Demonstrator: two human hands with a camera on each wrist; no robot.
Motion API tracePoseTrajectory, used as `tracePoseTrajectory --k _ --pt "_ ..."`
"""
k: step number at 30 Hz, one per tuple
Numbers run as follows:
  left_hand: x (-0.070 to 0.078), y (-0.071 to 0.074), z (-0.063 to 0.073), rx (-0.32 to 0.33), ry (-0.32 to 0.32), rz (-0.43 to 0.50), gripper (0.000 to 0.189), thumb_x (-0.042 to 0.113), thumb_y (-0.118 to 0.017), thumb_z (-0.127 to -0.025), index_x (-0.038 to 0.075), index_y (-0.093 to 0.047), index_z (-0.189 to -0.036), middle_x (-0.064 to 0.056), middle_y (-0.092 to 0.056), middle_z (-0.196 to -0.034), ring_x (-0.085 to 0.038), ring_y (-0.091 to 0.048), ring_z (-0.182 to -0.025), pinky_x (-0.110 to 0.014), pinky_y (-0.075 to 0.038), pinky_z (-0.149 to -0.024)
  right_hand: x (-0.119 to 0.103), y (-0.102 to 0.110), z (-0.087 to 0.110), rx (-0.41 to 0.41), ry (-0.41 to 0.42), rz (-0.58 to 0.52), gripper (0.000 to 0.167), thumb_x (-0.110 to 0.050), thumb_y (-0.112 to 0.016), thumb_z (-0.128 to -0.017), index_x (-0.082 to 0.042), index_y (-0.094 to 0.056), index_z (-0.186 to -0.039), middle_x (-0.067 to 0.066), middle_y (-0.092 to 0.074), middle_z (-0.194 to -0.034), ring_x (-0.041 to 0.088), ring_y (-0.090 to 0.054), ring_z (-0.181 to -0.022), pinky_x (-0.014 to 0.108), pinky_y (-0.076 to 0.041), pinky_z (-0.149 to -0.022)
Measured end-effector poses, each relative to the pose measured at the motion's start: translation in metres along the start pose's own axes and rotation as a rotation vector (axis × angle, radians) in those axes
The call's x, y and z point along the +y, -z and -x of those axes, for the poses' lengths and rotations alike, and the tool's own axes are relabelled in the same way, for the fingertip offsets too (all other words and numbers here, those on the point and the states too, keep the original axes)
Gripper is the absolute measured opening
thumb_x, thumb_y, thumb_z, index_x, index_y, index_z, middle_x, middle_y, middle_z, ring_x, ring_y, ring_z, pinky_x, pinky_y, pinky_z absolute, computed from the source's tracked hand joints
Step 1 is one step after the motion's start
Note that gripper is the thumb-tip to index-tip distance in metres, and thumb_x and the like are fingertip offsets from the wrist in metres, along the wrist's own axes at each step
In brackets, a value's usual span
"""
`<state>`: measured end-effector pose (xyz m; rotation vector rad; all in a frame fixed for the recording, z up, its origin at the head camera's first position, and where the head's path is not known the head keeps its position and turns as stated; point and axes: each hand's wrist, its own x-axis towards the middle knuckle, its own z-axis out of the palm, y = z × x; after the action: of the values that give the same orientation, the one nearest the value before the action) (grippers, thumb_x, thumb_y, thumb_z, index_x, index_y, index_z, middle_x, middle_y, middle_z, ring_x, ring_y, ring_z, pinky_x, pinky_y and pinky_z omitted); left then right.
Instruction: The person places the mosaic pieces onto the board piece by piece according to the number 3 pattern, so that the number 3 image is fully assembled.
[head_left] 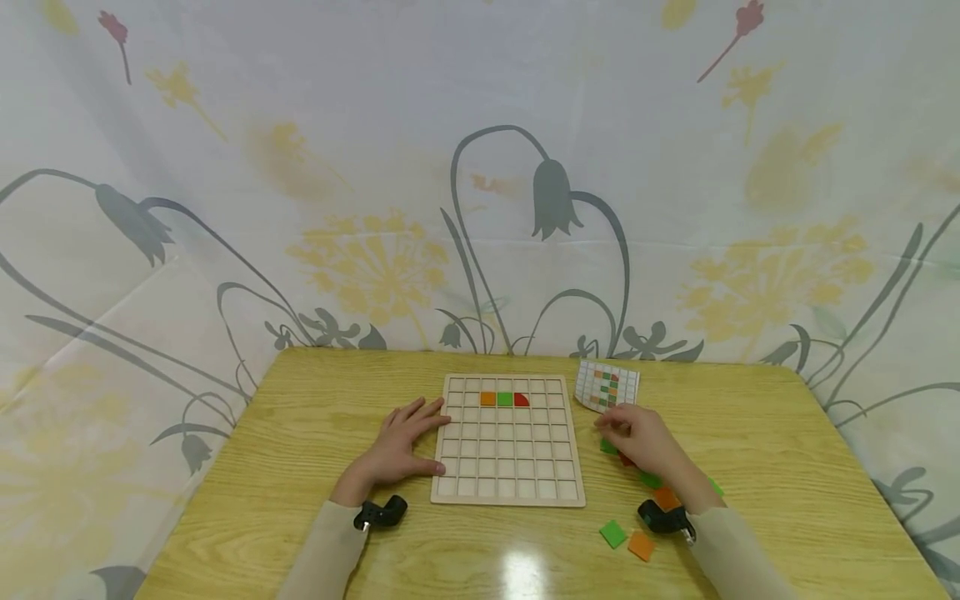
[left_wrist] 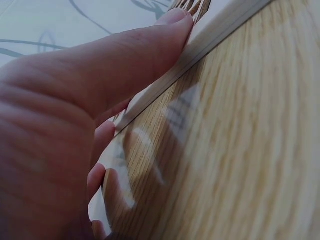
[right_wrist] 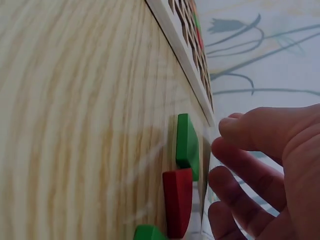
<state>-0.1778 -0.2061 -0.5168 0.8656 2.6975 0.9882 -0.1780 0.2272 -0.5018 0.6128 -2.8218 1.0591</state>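
A wooden grid board (head_left: 508, 502) lies mid-table. An orange square tile (head_left: 488, 399), a green square tile (head_left: 505, 399) and a red rounded tile (head_left: 521, 400) sit side by side in its second row. My left hand (head_left: 401, 442) touches the board's left edge, fingers spread, the thumb (left_wrist: 172, 37) against the rim. My right hand (head_left: 645, 435) hovers over loose tiles to the board's right, fingers loosely bent, with nothing visible between them. Just beside its fingertips lie a green tile (right_wrist: 185, 142) and a red tile (right_wrist: 177, 202).
A printed pattern card (head_left: 587, 385), slightly curled, lies behind my right hand. Under and near the right forearm are several loose tiles, among them an orange tile (head_left: 666, 498). Closer to me lie a green tile (head_left: 612, 533) and an orange tile (head_left: 641, 546). A patterned curtain (head_left: 480, 208) hangs behind the table.
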Motion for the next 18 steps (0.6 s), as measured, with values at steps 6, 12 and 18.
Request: tracePoseTrajectory --k 6,12,18 --pt "0.000 -0.001 0.000 0.003 0.002 -0.001 0.073 0.039 -0.079 -0.083 0.014 -0.052 -0.146 -0.006 -0.026 -0.163 -0.037 -0.010 -0.150 -0.064 -0.001 -0.114 0.004 0.001 0.008 -0.030 -0.009 0.044 0.011 -0.006 -0.075 -0.087 -0.010 -0.076 -0.097 -0.001 -0.067 -0.096 0.014 -0.059 -0.084 0.038 -0.051 -0.074" --pt "0.001 0.000 0.000 0.006 -0.008 0.000 0.072 0.039 -0.079 -0.084 0.013 -0.052 -0.146 -0.007 -0.026 -0.163 -0.038 -0.010 -0.150 -0.064 -0.001 -0.113 0.010 0.001 0.013 -0.051 -0.013 0.020 0.014 -0.008 -0.078 -0.085 -0.014 -0.076 -0.098 -0.002 -0.066 -0.100 0.018 -0.060 -0.091 0.037 -0.050 -0.077" --pt "-0.001 0.000 0.001 0.011 -0.015 0.004 0.072 0.039 -0.079 -0.084 0.013 -0.053 -0.145 -0.009 -0.027 -0.162 -0.039 -0.011 -0.150 -0.065 -0.002 -0.113 0.012 0.001 0.013 -0.105 -0.044 -0.066 0.019 -0.012 -0.078 -0.086 -0.015 -0.075 -0.105 -0.001 -0.063 -0.106 0.026 -0.059 -0.102 0.048 -0.048 -0.089"
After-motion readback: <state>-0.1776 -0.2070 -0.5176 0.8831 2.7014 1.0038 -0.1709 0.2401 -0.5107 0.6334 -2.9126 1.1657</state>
